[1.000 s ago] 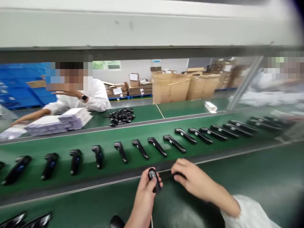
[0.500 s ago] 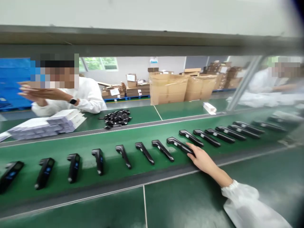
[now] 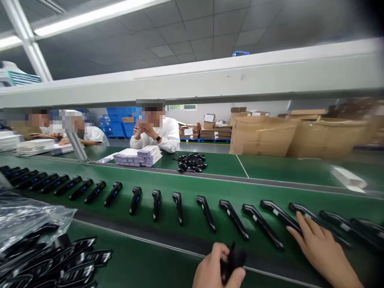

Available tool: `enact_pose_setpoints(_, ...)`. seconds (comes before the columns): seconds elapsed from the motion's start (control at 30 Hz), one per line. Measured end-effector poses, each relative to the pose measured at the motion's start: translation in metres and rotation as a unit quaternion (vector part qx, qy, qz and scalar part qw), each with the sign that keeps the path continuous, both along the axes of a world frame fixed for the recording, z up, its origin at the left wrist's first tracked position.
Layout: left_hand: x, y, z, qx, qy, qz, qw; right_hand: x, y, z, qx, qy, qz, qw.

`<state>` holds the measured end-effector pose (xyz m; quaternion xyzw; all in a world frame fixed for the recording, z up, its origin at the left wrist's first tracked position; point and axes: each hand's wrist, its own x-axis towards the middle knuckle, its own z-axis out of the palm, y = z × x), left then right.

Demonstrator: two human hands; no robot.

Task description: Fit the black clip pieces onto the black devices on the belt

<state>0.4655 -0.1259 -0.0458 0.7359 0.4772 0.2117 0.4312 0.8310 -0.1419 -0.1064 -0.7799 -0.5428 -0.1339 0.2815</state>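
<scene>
My right hand [image 3: 325, 250] reaches over the belt at the right. Its thumb and forefinger close around the lower end of a black handheld device [image 3: 274, 209] with an angled head and a small white label. My left hand [image 3: 210, 266], at the bottom edge, grips a small black part [image 3: 234, 260], blurred, its kind unclear. A row of similar black devices [image 3: 234, 219] lies spaced along the green belt [image 3: 186, 182]; several on the left show blue markings.
Black slotted pieces [image 3: 78, 264] pile up beside a clear plastic bag [image 3: 33, 216] at lower left. Across the belt sit a heap of black parts [image 3: 192, 162], stacked white boxes [image 3: 135, 158] and a co-worker [image 3: 168, 134]. A metal beam [image 3: 192, 86] crosses above.
The view has swung left and up. My left hand has come into view with a black part. My right hand still has its fingers at a device's lower end.
</scene>
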Motion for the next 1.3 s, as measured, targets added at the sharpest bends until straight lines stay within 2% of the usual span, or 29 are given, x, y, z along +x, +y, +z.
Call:
enact_pose_setpoints(0.03,0.021,-0.002,0.004,0.000,-0.029,0.007,1.000,-0.018,-0.011,0.015,0.033,0.043,0.002,0.999)
enact_pose_setpoints(0.07,0.042,-0.005,0.006,0.013,-0.058,0.012,0.998,-0.039,-0.022,0.030,0.047,0.120,0.031,0.991)
enact_pose_setpoints(0.1,0.062,-0.008,0.007,0.028,-0.088,0.008,0.996,-0.060,-0.032,0.045,0.030,0.222,0.082,0.971)
enact_pose_setpoints(0.17,0.097,-0.013,0.005,0.051,-0.144,-0.018,0.988,-0.098,-0.044,0.067,-0.002,0.407,0.173,0.897)
enact_pose_setpoints(0.2,0.112,-0.015,0.002,0.055,-0.168,-0.034,0.984,-0.111,-0.045,0.073,0.001,0.466,0.193,0.864)
enact_pose_setpoints(0.27,0.134,-0.017,-0.007,0.055,-0.197,-0.059,0.977,-0.119,-0.043,0.077,0.045,0.548,0.165,0.819)
enact_pose_setpoints(0.3,0.141,-0.017,-0.011,0.059,-0.206,-0.064,0.975,-0.113,-0.041,0.077,0.070,0.569,0.146,0.806)
enact_pose_setpoints(0.37,0.146,-0.016,-0.020,0.080,-0.217,-0.073,0.970,-0.088,-0.037,0.074,0.100,0.569,0.120,0.807)
enact_pose_setpoints(0.43,0.140,-0.014,-0.027,0.107,-0.226,-0.086,0.964,-0.055,-0.033,0.070,0.078,0.512,0.122,0.847)
enact_pose_setpoints(0.53,0.120,-0.010,-0.032,0.124,-0.226,-0.107,0.960,-0.018,-0.025,0.061,-0.028,0.367,0.160,0.916)
enact_pose_setpoints(0.6,0.110,-0.007,-0.033,0.112,-0.210,-0.118,0.964,-0.009,-0.017,0.052,-0.079,0.278,0.172,0.942)
enact_pose_setpoints(0.77,0.106,-0.002,-0.031,0.085,-0.159,-0.097,0.979,-0.008,0.013,0.027,-0.106,0.098,0.092,0.985)
enact_pose_setpoints(0.87,0.107,0.002,-0.027,0.081,-0.161,-0.097,0.979,-0.012,0.020,0.028,-0.121,0.034,0.046,0.991)
enact_pose_setpoints(0.93,0.106,0.006,-0.023,0.084,-0.170,-0.111,0.976,-0.020,0.013,0.041,-0.104,0.026,0.012,0.994)
enact_pose_setpoints(0.97,0.106,0.008,-0.020,0.087,-0.175,-0.115,0.974,-0.028,0.005,0.050,-0.093,0.040,0.033,0.994)
enact_pose_setpoints(1.03,0.106,0.009,-0.012,0.090,-0.186,-0.119,0.971,-0.047,-0.013,0.072,-0.091,0.105,0.163,0.977)
enact_pose_setpoints(1.1,0.101,0.007,-0.002,0.079,-0.192,-0.129,0.970,-0.070,-0.031,0.092,-0.130,0.178,0.321,0.921)
enact_pose_setpoints(1.13,0.094,0.005,0.003,0.083,-0.179,-0.137,0.971,-0.079,-0.038,0.099,-0.157,0.204,0.372,0.892)
enact_pose_setpoints(1.17,0.081,0.004,0.009,0.105,-0.151,-0.150,0.972,-0.085,-0.043,0.104,-0.176,0.220,0.394,0.875)
enact_pose_setpoints(1.2,0.061,0.004,0.013,0.144,-0.104,-0.163,0.970,-0.087,-0.046,0.105,-0.184,0.229,0.389,0.873)
enact_pose_setpoints(1.23,0.034,0.005,0.015,0.200,-0.036,-0.166,0.965,-0.085,-0.046,0.103,-0.182,0.234,0.364,0.883)
enact_pose_setpoints(1.27,0.000,0.006,0.015,0.266,0.038,-0.176,0.947,-0.079,-0.045,0.098,-0.170,0.237,0.323,0.900)
enact_pose_setpoints(1.3,-0.041,0.006,0.013,0.320,0.105,-0.150,0.930,-0.072,-0.041,0.090,-0.153,0.237,0.272,0.920)
